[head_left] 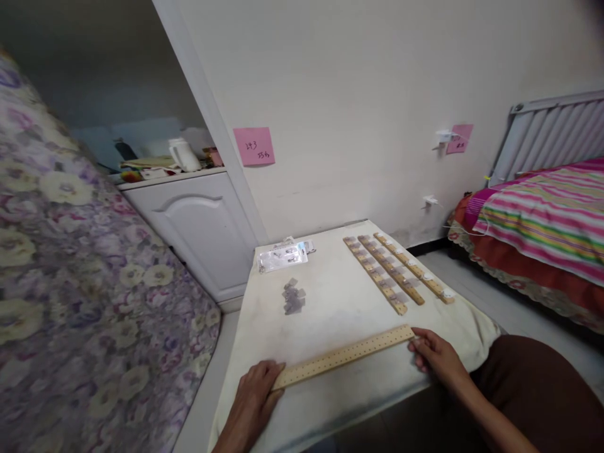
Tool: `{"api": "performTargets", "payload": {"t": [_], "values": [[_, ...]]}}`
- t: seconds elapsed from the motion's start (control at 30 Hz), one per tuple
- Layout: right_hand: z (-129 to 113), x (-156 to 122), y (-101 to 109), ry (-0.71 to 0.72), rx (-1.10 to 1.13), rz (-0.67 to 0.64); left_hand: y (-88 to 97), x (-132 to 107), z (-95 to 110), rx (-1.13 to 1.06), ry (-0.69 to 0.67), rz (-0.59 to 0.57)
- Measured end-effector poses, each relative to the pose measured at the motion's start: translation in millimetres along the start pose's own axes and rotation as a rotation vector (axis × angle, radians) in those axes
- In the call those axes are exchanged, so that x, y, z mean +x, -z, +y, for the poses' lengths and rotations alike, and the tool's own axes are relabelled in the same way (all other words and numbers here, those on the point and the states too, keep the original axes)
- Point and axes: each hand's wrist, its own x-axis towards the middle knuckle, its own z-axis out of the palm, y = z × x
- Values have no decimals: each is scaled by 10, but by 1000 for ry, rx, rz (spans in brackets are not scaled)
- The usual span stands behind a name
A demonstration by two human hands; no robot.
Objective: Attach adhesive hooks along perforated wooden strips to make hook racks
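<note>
A long perforated wooden strip point(344, 356) lies across the near part of the white table point(330, 302). My left hand point(255, 393) rests at its left end, fingers closed on the tip. At the strip's right end my right hand point(436, 355) pinches the end with bent fingers. Three more wooden strips point(396, 272) with small pieces fitted along them lie side by side at the table's far right. A little pile of small grey pieces point(293, 297) sits near the table's middle left.
Clear plastic packets point(283, 256) lie at the table's far left corner. A floral bed cover point(70, 283) fills the left. A white cabinet point(193, 220) stands behind, a striped bed point(547, 220) at right. Pink notes point(255, 146) are stuck on the wall.
</note>
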Motion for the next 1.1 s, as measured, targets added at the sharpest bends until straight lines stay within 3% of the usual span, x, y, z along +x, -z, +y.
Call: {"api": "performTargets", "payload": {"t": [0.17, 0.27, 0.67, 0.93, 1.1], "values": [[-8, 0, 25, -56, -6, -15, -84, -287, -206, 21, 208, 261], [-15, -17, 23, -91, -18, -5, -101, -422, -254, -30, 273, 339], [-73, -70, 34, -76, -112, 103, -106, -431, -113, -159, 375, 335], [-115, -86, 28, -117, -131, 85, -120, -472, -126, -288, 437, 335], [-185, -203, 40, -24, -240, 174, -104, -562, -126, -339, 492, 359]]}}
